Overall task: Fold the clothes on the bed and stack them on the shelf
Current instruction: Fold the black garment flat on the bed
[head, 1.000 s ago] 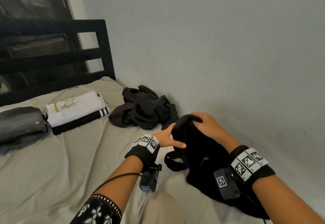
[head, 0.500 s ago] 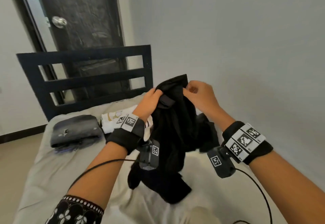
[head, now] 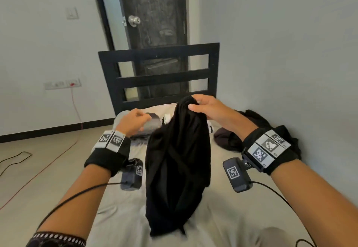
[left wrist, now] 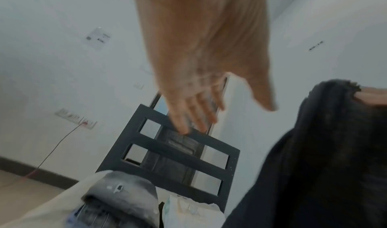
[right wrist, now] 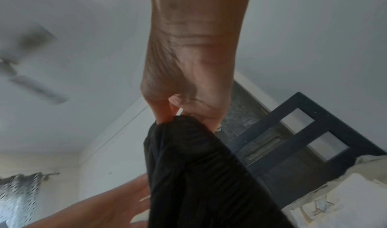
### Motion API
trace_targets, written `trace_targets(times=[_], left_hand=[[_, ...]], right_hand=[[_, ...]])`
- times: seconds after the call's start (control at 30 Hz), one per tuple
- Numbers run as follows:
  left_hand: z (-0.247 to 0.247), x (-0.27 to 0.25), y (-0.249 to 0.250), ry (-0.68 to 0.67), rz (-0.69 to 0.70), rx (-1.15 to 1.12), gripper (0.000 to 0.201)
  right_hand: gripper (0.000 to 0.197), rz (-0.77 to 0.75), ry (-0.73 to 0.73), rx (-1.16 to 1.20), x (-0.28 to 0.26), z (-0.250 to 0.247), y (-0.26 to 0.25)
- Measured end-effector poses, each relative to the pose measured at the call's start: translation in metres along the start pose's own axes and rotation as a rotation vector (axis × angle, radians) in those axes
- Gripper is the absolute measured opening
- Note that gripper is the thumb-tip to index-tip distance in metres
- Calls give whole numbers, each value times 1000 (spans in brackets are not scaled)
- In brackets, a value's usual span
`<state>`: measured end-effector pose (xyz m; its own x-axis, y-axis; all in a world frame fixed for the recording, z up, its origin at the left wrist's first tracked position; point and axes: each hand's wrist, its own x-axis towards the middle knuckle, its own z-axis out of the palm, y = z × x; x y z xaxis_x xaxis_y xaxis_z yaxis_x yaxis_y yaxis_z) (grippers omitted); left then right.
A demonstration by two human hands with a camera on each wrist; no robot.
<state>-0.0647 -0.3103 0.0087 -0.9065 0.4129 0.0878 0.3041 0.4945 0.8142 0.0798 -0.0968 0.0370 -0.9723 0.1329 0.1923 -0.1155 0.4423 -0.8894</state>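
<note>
The right hand [head: 208, 109] is gripping a black garment [head: 178, 161] aloft, the left hand [head: 133, 119] hanging loose and empty, while folded clothes [left wrist: 125, 198] are waiting on the bed [head: 120, 217] beside an unfolded dark pile [head: 251, 130].

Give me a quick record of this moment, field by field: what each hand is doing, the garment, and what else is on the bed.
right hand: pinches top of black garment, holding it up
left hand: free, fingers relaxed, beside the garment
garment: hangs bunched, lower end on the bed
folded clothes: near the headboard
unfolded dark pile: by the wall
</note>
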Motion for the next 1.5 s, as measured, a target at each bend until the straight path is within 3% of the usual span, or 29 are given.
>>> trace_targets(times=[0.07, 0.17, 0.23, 0.3, 0.4, 0.47, 0.57, 0.63, 0.7, 0.8, 0.87, 0.9, 1.03, 1.17, 1.23, 1.33, 1.37, 1.43, 1.5], left_hand=[[-8, -16, -15, -80, 137, -34, 45], [-2, -41, -8, -362, 307, -258, 53], [3, -49, -1, -476, 237, -309, 45], [2, -53, 6, -507, 185, -303, 37], [-5, -50, 14, -412, 159, -507, 18], [-10, -45, 19, -291, 198, -679, 18], [-25, -39, 31, -112, 204, -931, 21], [-45, -31, 35, -38, 251, -958, 21], [-71, -23, 32, -50, 369, -707, 16], [-108, -18, 20, -164, 452, -128, 21], [-126, -18, 14, -246, 429, 211, 13], [-132, -19, 12, -280, 410, 357, 14], [-140, -19, 17, -295, 406, 765, 74], [-153, -12, 34, -79, 536, 1063, 85], [-161, -11, 46, 23, 635, 1021, 75], [-172, -19, 76, 161, 654, 601, 36], [-176, -21, 84, 156, 646, 437, 18], [-182, -31, 98, 53, 617, 180, 19], [-186, -40, 109, -68, 602, 101, 14]], right_hand=[[28, -7, -124, -57, 3, 14, -10], [34, -47, -265, -81, 7, 36, -25], [32, -71, -288, -79, 10, 43, -32], [28, -74, -282, -97, 8, 42, -38], [32, -31, -282, -47, 3, 40, -38], [43, 29, -325, 11, -4, 46, -29], [51, 188, -527, -88, -16, 72, 3], [59, 281, -634, -172, -23, 85, 31], [58, 259, -556, -278, -22, 78, 49], [37, 30, -204, -597, -14, 34, 40], [27, -114, -33, -667, -10, 4, 18], [28, -160, -7, -702, -7, -9, 4], [51, -158, -72, -983, 14, -41, -45], [37, -122, -144, -1312, 34, -55, -88], [40, -192, -73, -1486, 38, -57, -106], [48, -280, 156, -1536, 37, -66, -133], [49, -285, 228, -1525, 37, -72, -141], [45, -310, 363, -1529, 35, -82, -159], [41, -386, 516, -1502, 30, -91, -172]])
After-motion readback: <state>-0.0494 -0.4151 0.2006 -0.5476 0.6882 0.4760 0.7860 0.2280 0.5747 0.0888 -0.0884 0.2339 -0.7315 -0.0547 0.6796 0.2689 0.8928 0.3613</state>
